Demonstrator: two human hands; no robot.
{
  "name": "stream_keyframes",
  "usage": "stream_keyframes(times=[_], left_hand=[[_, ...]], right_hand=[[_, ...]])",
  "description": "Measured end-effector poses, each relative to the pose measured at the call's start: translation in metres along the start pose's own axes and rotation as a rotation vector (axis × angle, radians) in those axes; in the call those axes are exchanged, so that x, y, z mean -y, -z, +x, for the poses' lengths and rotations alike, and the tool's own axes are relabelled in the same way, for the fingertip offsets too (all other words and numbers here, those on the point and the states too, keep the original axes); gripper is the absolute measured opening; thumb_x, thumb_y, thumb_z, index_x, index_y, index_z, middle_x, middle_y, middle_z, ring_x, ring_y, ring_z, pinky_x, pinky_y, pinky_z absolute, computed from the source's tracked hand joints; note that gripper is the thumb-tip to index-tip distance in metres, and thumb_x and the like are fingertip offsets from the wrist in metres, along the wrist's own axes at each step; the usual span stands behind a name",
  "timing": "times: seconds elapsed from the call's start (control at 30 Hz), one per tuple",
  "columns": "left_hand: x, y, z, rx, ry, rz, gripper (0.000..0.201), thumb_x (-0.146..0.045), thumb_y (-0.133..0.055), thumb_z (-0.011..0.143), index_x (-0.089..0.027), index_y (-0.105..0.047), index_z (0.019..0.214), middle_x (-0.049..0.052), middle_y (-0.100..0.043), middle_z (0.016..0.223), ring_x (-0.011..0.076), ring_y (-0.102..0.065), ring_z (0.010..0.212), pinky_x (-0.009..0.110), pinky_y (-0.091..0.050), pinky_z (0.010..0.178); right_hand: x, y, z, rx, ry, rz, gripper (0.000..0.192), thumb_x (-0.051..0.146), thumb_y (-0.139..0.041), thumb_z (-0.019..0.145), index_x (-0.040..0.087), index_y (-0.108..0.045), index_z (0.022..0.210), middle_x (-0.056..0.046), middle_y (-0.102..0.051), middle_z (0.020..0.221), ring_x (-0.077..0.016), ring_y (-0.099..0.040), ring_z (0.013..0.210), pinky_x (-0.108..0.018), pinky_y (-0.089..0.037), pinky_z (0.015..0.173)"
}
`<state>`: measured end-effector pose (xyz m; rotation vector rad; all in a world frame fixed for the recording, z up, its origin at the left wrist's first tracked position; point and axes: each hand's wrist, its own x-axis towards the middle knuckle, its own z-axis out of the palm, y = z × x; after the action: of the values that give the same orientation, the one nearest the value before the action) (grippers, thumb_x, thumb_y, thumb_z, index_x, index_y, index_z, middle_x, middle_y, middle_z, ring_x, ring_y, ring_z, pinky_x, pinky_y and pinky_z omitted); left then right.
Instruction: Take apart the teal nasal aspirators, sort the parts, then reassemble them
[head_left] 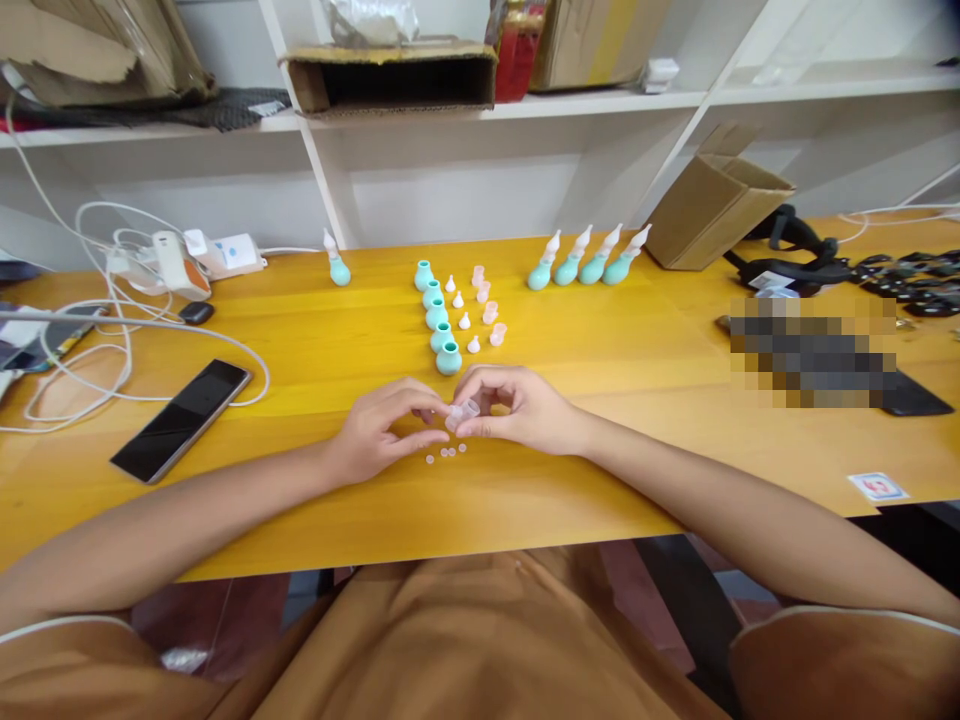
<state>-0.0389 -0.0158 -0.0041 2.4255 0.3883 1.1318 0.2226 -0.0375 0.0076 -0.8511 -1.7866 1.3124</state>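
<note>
Between my two hands, just above the desk, is a small translucent plastic cup-like piece (469, 409). My right hand (521, 408) pinches it from the right between thumb and fingers. From the other side, the thumb and index finger of my left hand (386, 428) close on its near end; the exact contact is partly hidden. Several tiny clear discs (448, 452) lie on the desk just below my fingers. Beyond my hands stands a column of open teal rubber bulbs (448, 358). To its right run small white cone-shaped tips (473, 345) and pinkish translucent cups (498, 335).
Several assembled teal bulbs with pointed nozzles (592, 265) stand at the back right; one more bulb (340, 268) is at back left. A phone (182, 420) and white cables (127, 330) lie left. A cardboard box (712, 205) and dark flat object (915, 393) are right.
</note>
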Motion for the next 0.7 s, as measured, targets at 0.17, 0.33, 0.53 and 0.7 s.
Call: stream_keyframes(times=[0.17, 0.33, 0.53, 0.7], left_hand=[[-0.0003, -0.0001, 0.0005, 0.006, 0.010, -0.003, 0.027, -0.029, -0.083, 0.099, -0.022, -0.074, 0.123, 0.006, -0.079, 0.105, 0.0160, -0.076, 0.090, 0.029, -0.064, 0.084], [0.0003, -0.0003, 0.0012, -0.003, -0.015, -0.017, 0.027, -0.028, -0.085, 0.097, -0.022, -0.075, 0.122, 0.006, -0.079, 0.106, 0.0162, -0.077, 0.091, 0.029, -0.065, 0.084], [0.0019, -0.0004, 0.0013, -0.001, -0.031, -0.036, 0.028, -0.026, -0.086, 0.096, -0.020, -0.075, 0.121, 0.007, -0.077, 0.106, 0.0154, -0.076, 0.091, 0.027, -0.065, 0.083], [0.0040, -0.0001, 0.0021, 0.014, 0.019, -0.084, 0.028, -0.024, -0.087, 0.095, -0.021, -0.076, 0.120, 0.007, -0.075, 0.107, 0.0150, -0.074, 0.091, 0.028, -0.065, 0.085]], right_hand=[[0.0000, -0.0003, -0.0003, -0.004, -0.001, 0.000, 0.039, 0.051, -0.096, 0.081, 0.020, -0.078, 0.096, -0.005, -0.078, 0.091, -0.0177, -0.069, 0.079, -0.033, -0.055, 0.075], [0.0006, -0.0002, -0.0008, 0.003, 0.000, -0.004, 0.038, 0.050, -0.095, 0.082, 0.019, -0.078, 0.097, -0.004, -0.078, 0.091, -0.0174, -0.069, 0.079, -0.032, -0.054, 0.074], [-0.0012, 0.0004, -0.0003, 0.009, 0.029, -0.024, 0.037, 0.047, -0.095, 0.083, 0.018, -0.078, 0.098, -0.004, -0.078, 0.091, -0.0168, -0.069, 0.079, -0.031, -0.053, 0.074], [-0.0026, 0.0009, -0.0002, 0.010, 0.035, -0.034, 0.036, 0.046, -0.094, 0.084, 0.018, -0.078, 0.099, -0.004, -0.077, 0.092, -0.0165, -0.068, 0.078, -0.031, -0.053, 0.073]])
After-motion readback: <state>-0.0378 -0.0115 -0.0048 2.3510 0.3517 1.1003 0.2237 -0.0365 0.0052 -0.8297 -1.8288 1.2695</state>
